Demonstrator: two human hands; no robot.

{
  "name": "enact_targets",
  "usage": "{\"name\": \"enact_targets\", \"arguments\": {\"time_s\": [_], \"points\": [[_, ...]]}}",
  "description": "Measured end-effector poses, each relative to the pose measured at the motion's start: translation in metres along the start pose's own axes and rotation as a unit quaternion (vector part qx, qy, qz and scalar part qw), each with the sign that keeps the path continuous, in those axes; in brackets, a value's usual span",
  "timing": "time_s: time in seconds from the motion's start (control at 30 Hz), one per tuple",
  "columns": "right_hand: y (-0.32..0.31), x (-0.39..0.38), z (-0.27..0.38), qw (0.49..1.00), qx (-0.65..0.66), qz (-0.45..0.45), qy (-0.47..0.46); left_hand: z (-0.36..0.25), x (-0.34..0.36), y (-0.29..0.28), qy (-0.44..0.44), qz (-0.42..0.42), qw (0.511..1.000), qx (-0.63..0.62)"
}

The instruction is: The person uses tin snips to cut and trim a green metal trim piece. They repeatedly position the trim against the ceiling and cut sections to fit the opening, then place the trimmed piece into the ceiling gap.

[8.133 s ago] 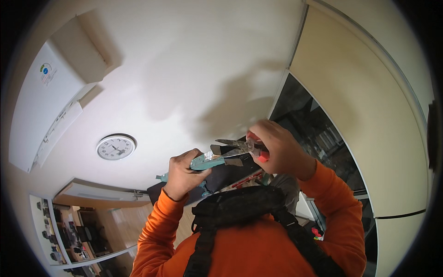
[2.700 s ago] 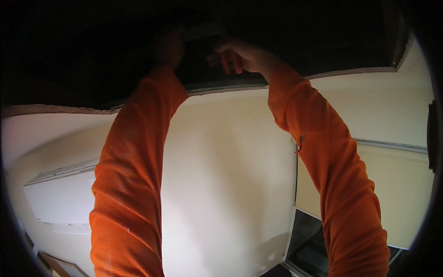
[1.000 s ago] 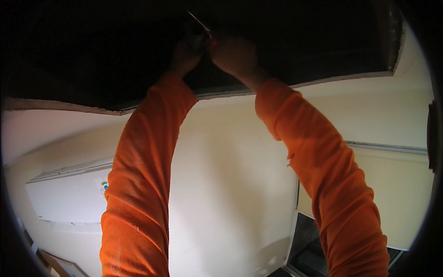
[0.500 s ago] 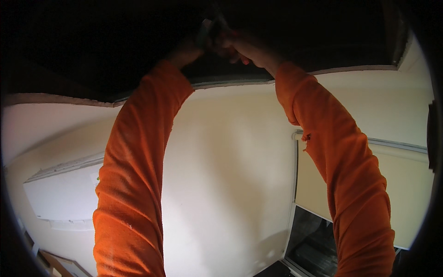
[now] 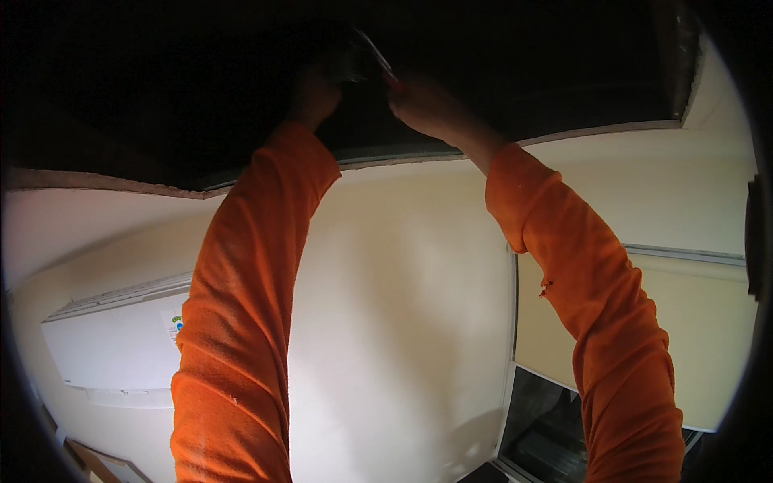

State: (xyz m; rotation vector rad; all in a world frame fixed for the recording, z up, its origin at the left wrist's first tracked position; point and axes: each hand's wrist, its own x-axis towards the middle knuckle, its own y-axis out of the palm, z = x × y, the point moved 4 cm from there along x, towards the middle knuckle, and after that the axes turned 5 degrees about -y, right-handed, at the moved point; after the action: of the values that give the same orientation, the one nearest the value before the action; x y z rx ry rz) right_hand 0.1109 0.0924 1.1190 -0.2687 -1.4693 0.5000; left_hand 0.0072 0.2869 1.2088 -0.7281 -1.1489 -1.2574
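Observation:
Both my arms, in orange sleeves, reach up into a dark ceiling opening (image 5: 515, 72). My right hand (image 5: 431, 109) is closed round a tool with a red handle (image 5: 394, 83). Its thin, shiny metal part (image 5: 373, 51) points up and to the left; the dark hides its exact kind. To the left and slightly apart is my left hand (image 5: 316, 98), in deep shadow, its fingers seeming curled. A faint greyish piece (image 5: 349, 74) shows at its fingertips, too dim to name.
The opening has a rough cut edge (image 5: 608, 127). Below it stands a pale wall (image 5: 378, 306). A white air conditioner (image 5: 113, 342) hangs at left. At right are a cream roller blind (image 5: 692, 338) and dark window glass (image 5: 539, 427).
My hands have moved apart: the right one has drawn slightly down and right with the tool, the left has shifted slightly down and left. The view has shifted a little.

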Motion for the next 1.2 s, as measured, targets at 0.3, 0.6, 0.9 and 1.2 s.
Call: {"name": "enact_targets", "arguments": {"time_s": [0.3, 0.6, 0.9, 1.2], "points": [[0.031, -0.003, -0.021, 0.978, 0.205, 0.008, -0.034, -0.028, 0.001, -0.038, 0.122, -0.172, 0.978, 0.005], [0.037, -0.021, -0.042, 0.969, 0.088, -0.205, -0.103, -0.048, 0.000, -0.048, 0.194, -0.221, 0.956, -0.002], [0.046, -0.030, 0.001, 0.977, 0.205, -0.062, 0.015, -0.034, -0.003, -0.043, 0.139, -0.207, 0.968, -0.013], [0.026, -0.027, -0.004, 0.986, 0.161, -0.034, 0.039, -0.020, -0.004, -0.033, 0.154, -0.190, 0.968, 0.053]]}}
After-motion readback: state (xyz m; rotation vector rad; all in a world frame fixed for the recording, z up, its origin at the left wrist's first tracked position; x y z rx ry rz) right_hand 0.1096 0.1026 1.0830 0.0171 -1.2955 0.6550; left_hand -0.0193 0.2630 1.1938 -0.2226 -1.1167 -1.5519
